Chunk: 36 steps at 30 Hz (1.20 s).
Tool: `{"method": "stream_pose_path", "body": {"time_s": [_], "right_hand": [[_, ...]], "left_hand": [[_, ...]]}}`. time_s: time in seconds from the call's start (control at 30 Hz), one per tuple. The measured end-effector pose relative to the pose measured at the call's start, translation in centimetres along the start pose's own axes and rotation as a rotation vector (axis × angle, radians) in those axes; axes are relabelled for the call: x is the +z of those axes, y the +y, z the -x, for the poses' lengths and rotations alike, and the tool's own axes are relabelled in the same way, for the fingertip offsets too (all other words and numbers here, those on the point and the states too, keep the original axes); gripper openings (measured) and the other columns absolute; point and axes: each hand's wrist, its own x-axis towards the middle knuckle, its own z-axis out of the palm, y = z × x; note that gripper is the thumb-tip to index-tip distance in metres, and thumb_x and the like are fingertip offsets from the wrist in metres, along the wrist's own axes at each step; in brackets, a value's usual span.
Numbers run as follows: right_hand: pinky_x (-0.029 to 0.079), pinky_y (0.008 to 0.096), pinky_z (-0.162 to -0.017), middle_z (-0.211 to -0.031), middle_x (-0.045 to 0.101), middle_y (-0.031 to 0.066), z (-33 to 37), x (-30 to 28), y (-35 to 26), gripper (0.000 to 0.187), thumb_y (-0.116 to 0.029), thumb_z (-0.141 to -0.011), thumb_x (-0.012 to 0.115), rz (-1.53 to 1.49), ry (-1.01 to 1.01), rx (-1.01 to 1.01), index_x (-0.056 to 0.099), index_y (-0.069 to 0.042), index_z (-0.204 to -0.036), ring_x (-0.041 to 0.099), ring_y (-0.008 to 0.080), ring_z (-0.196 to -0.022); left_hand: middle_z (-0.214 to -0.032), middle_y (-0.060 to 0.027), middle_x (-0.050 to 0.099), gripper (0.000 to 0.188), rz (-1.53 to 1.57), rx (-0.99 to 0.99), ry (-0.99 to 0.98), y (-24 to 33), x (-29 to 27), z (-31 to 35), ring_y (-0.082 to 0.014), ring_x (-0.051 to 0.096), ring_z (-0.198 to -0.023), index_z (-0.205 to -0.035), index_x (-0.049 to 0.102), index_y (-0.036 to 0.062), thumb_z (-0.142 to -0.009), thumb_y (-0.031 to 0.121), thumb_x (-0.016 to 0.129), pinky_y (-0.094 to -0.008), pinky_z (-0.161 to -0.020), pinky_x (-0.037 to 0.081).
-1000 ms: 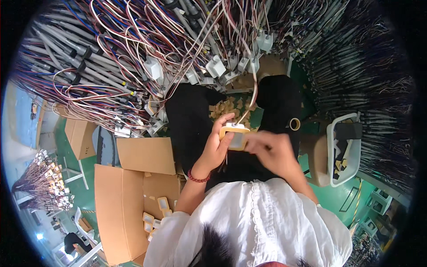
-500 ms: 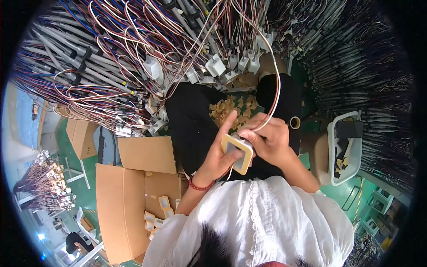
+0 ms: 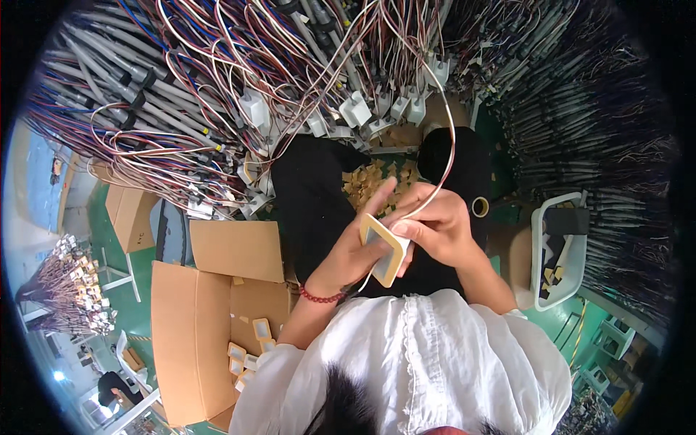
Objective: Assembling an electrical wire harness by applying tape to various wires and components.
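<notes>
Yellow-rimmed case [image 3: 397,262] in fingers [image 3: 419,232]; carton [image 3: 129,217] marked.

Massed wire bundles [image 3: 174,109], a cardboard box [image 3: 177,333] of small parts [image 3: 262,330] and green flooring [image 3: 547,319] show an assembly workshop

Gap between knees [image 3: 312,174] — cable [image 3: 453,141] rightward

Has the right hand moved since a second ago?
Yes: up the picture. Measured against the tape roll, the right hand was lower then and is about level with it now.
</notes>
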Motion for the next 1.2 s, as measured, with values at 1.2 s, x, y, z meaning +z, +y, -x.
{"method": "stream_pose_path", "body": {"time_s": [1.2], "right_hand": [[0.044,0.0273,-0.056,-0.073,0.067,0.0097,0.2,1.1,-1.6,0.014,-0.004,-0.069,0.076,0.262,0.209,-0.023,0.072,0.001,-0.081,0.059,0.0175,-0.065]], "left_hand": [[-0.089,-0.0093,0.058,0.072,-1.641,0.708,0.270,2.0,-1.0,-0.2,-0.0254,0.061,-0.076,-0.139,0.035,0.0071,-0.074,0.004,0.066,-0.0335,-0.061,0.051]]}}
